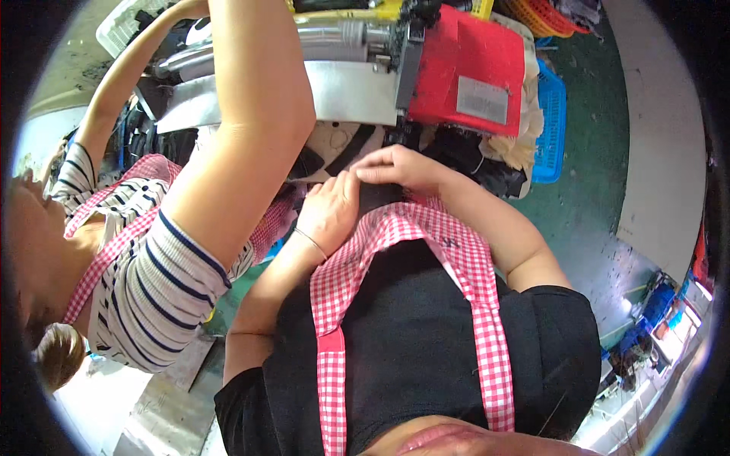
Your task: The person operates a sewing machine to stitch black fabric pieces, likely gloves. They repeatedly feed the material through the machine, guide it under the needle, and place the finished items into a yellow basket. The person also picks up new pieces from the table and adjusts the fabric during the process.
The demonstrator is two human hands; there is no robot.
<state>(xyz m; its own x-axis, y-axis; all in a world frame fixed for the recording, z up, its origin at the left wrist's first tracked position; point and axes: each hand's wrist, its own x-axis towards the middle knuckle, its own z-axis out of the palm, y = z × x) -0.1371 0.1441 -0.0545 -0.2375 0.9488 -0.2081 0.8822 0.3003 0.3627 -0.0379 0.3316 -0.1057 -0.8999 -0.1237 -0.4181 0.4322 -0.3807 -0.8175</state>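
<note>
My left hand, with a thin band at the wrist, is at my waist, its fingers pressed together and bent over at the tips. Just right of it, my right hand is closed in a pinch, thumb and fingertips almost touching the left fingers. Dark cloth shows below and between the hands; whether they grip it or something smaller is hidden. Beyond them, a dark strip lies on a pale surface in front of a machine with metal rollers and a silvery plate.
A co-worker in a striped shirt stands close at left, one arm reaching across the machine. At right are a red panel, dark cloth pieces, a blue basket and an orange basket.
</note>
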